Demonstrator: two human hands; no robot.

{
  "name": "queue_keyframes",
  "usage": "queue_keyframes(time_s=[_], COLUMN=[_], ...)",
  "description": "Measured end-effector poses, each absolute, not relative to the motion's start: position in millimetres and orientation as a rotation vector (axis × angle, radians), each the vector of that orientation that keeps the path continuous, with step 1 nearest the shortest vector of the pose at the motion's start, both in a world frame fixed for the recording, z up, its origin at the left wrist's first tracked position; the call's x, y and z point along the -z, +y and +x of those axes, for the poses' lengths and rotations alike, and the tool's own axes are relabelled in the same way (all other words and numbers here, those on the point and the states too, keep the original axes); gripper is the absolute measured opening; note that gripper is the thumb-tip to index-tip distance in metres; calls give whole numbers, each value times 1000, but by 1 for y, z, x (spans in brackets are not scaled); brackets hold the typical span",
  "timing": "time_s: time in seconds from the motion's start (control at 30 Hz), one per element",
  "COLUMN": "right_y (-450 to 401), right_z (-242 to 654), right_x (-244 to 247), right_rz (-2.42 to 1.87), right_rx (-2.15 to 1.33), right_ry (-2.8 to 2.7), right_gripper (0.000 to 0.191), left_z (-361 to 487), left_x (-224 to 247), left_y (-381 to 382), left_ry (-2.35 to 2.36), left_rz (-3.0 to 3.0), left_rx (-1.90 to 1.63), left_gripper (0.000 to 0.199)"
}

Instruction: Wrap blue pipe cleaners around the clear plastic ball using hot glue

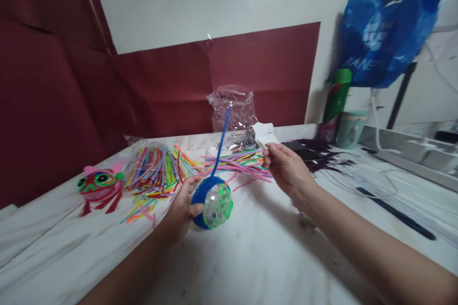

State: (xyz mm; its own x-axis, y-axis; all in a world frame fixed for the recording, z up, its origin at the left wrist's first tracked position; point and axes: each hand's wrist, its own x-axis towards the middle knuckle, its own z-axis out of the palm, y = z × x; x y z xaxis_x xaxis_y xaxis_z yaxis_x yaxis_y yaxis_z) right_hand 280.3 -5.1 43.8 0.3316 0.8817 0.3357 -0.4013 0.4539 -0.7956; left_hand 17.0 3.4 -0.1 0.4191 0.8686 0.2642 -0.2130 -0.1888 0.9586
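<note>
My left hand (186, 202) is wrapped round a clear ball (213, 202). Blue pipe cleaner covers the ball's left side, and green fuzzy material covers its right side. One long blue pipe cleaner (221, 143) sticks up from the top, its upper end free. To the right, my right hand (286, 167) is raised, with thumb and fingertips pinched on a small white paper-like piece (262, 145). Behind those fingers lies a larger white sheet (265, 131), and I cannot tell whether the two are joined.
Loose pipe cleaners (243, 161) lie behind the ball, beside a bag of colourful pipe cleaners (152, 167). A pink frog-like figure (100, 186) stands at left. A clear plastic bag (234, 109) is at the back. At right are a mug (351, 128), a green can (336, 95) and a dark strip (397, 214).
</note>
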Motion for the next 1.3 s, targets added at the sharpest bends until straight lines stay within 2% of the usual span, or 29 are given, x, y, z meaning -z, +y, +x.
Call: queue_keyframes(time_s=[0.23,0.53,0.83,1.1,1.2,1.3], right_y=[-19,-38,-47,-40,-43,-42], right_z=[227,208,203,217,219,219], right_x=[-7,-6,-2,-4,-6,-6], right_rz=[-846,-970,-1023,-969,-929,-971], right_rx=[-1077,-963,-793,-370,-192,-155], right_ry=[-1053,-1287,-1400,-1603,-1736,-1724], right_gripper=[32,32,32,14,13,16], left_z=[14,12,14,14,15,16], left_x=[-3,0,-2,4,1,-1], left_y=[3,2,1,3,0,-1], left_ry=[560,414,403,388,412,419], left_rz=[1350,1387,1353,1380,1405,1413], left_rx=[-1130,-1081,-1129,-1024,-1008,-985], left_gripper=[72,80,73,78,77,78])
